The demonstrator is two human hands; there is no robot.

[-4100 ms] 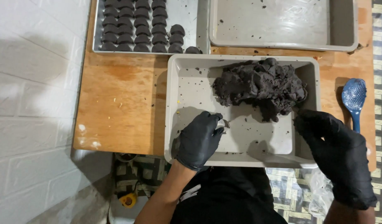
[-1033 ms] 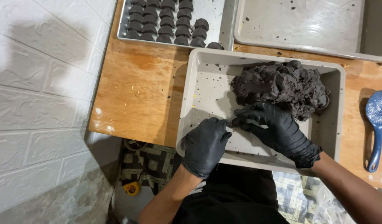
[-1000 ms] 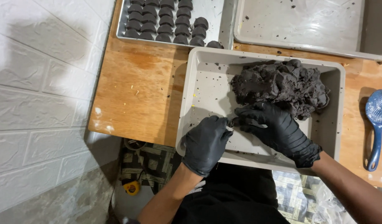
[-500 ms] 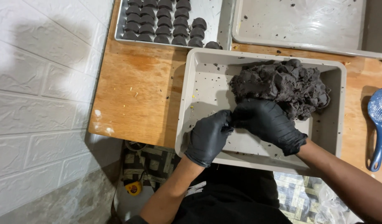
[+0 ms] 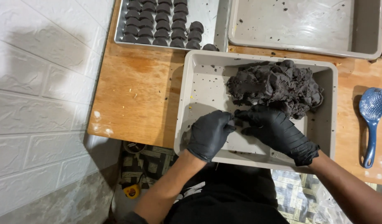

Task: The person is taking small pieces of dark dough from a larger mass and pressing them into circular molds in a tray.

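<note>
Wooden bench is carrying a grey tray; both gloved hands, left hand and right hand, are pinching a dough bit together, the dough mound lying just beyond, nearer the right.

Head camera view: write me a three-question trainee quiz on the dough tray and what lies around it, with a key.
1. True or false: both hands wear black gloves.
2. Where does the blue spoon lie? A) in the tray with the dough B) on the wooden table to the right of that tray C) on the floor
3. Fill in: the small dark shaped pieces sit in rows on the ____ tray at the top left.

Key
1. True: the left hand and right hand are both gloved, fingertips meeting over the grey tray beside the dark dough.
2. B: the blue spoon rests on the wooden table.
3. Metal: the shaped pieces fill the metal tray.
</note>
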